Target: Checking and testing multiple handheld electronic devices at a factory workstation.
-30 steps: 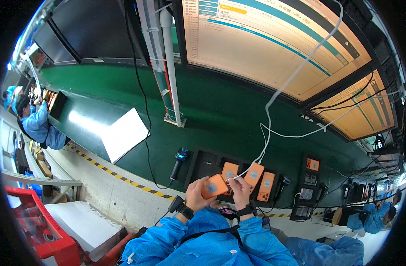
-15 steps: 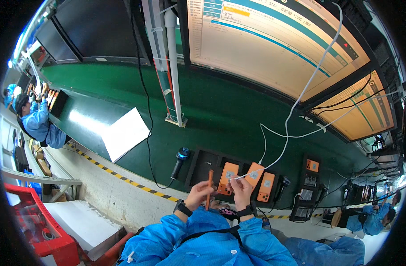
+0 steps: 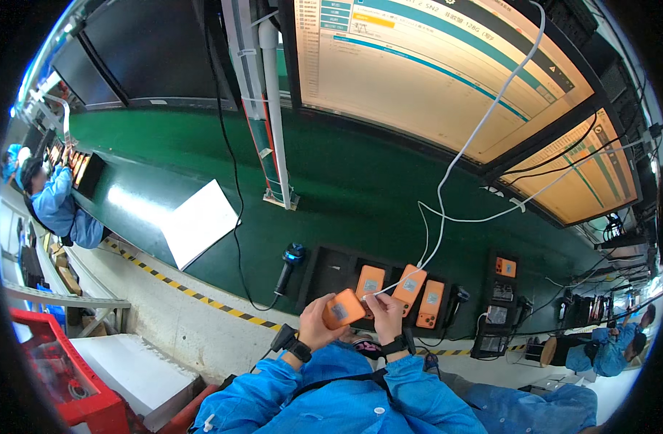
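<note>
In my left hand (image 3: 316, 329) is an orange phone (image 3: 346, 309), tilted, its labelled back facing up. My right hand (image 3: 386, 318) pinches the end of a white cable (image 3: 441, 202) close to the phone's edge; whether the plug touches the phone is too small to tell. Beyond both hands lies a black tray (image 3: 318, 278). Three more orange phones rest in it: a left one (image 3: 371, 275), a middle one (image 3: 410, 284) and a right one (image 3: 430, 305). A second white cable runs to the top of the middle phone.
A handheld scanner (image 3: 288, 267) lies left of the tray, another (image 3: 456, 304) to its right. Farther right stands a second black tray (image 3: 499, 317). White board (image 3: 201, 224) lies on the green bench. Lit monitors (image 3: 433, 79) hang above. Red crate (image 3: 71, 376) stands lower left. People work at both sides.
My left hand has turned the phone from edge-on to showing its back and brought it beside the right hand. The right hand has shifted slightly left and down with the cable end.
</note>
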Demonstrator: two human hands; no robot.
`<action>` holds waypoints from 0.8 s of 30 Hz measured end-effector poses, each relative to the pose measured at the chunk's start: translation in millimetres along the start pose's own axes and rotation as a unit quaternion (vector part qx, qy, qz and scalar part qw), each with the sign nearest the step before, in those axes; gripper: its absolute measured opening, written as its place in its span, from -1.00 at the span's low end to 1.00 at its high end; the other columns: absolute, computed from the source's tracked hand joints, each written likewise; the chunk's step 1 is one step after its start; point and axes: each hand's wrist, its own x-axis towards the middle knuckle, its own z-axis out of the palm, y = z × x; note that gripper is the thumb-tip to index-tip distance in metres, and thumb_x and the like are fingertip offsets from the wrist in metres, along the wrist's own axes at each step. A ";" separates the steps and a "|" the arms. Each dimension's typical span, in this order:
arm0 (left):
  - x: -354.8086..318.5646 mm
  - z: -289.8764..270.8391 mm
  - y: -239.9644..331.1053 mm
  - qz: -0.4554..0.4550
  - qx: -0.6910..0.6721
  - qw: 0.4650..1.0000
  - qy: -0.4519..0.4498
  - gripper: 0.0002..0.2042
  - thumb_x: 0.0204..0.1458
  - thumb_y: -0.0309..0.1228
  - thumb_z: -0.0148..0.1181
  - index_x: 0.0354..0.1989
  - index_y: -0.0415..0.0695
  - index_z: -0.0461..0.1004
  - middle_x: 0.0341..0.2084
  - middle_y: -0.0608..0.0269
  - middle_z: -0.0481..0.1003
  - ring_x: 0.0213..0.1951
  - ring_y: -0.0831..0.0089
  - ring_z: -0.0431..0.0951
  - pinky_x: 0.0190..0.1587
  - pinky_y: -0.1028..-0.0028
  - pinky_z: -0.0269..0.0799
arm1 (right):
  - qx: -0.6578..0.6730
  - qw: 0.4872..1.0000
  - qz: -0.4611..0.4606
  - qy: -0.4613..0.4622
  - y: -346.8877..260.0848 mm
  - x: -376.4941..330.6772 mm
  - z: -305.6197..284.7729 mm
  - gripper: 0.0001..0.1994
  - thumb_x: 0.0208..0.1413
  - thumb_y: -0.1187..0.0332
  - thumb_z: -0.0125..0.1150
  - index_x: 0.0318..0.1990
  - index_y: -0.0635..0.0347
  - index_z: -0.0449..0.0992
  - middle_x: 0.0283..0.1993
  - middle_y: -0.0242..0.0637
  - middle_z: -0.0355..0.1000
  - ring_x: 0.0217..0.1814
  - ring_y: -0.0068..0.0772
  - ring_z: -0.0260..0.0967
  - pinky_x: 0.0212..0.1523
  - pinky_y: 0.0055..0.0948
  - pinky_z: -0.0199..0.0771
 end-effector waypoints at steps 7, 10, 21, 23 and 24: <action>-1.2 -0.4 0.1 0.030 0.042 0.998 0.032 -0.27 -0.46 -0.30 0.44 0.04 -0.13 0.32 -0.12 0.09 0.44 -0.08 0.11 0.44 -0.01 0.24 0.33 | -0.009 1.000 -0.008 -0.009 -7.9 -1.8 3.7 -0.80 0.06 0.39 0.22 -0.24 0.38 0.55 -0.34 -0.34 0.51 -0.31 -0.63 0.41 -0.27 -0.63 0.39; -0.7 -1.8 1.1 0.041 0.049 0.997 0.040 -0.27 -0.47 -0.31 0.44 0.04 -0.14 0.33 -0.11 0.07 0.44 -0.08 0.11 0.44 0.00 0.24 0.32 | -0.063 0.998 -0.014 -0.010 -12.0 -2.4 3.2 -0.81 0.04 0.40 0.23 -0.24 0.36 0.56 -0.35 -0.33 0.52 -0.32 -0.64 0.42 -0.30 -0.62 0.40; 0.3 -3.0 -0.7 0.060 0.080 0.994 0.047 -0.28 -0.49 -0.33 0.44 0.03 -0.15 0.36 -0.13 0.08 0.46 -0.09 0.15 0.45 0.00 0.25 0.33 | -0.156 0.985 -0.066 -0.034 -15.9 -5.3 1.9 -0.81 0.04 0.37 0.24 -0.30 0.34 0.55 -0.43 -0.37 0.50 -0.40 -0.68 0.39 -0.39 -0.64 0.36; -0.6 -1.5 -1.8 0.059 0.081 0.994 0.041 -0.28 -0.49 -0.32 0.44 0.03 -0.15 0.36 -0.13 0.08 0.46 -0.09 0.15 0.46 0.00 0.26 0.33 | -0.161 0.984 -0.062 -0.037 -13.5 -5.5 1.2 -0.81 0.04 0.36 0.24 -0.29 0.34 0.55 -0.43 -0.37 0.50 -0.40 -0.68 0.38 -0.39 -0.64 0.35; -1.6 -0.2 -2.0 0.055 0.080 0.994 0.042 -0.27 -0.49 -0.32 0.44 0.03 -0.17 0.36 -0.14 0.07 0.47 -0.09 0.15 0.46 0.00 0.26 0.34 | -0.157 0.985 -0.054 -0.040 -12.4 -5.8 1.3 -0.80 0.04 0.36 0.24 -0.29 0.35 0.56 -0.44 -0.38 0.50 -0.41 -0.69 0.37 -0.40 -0.65 0.34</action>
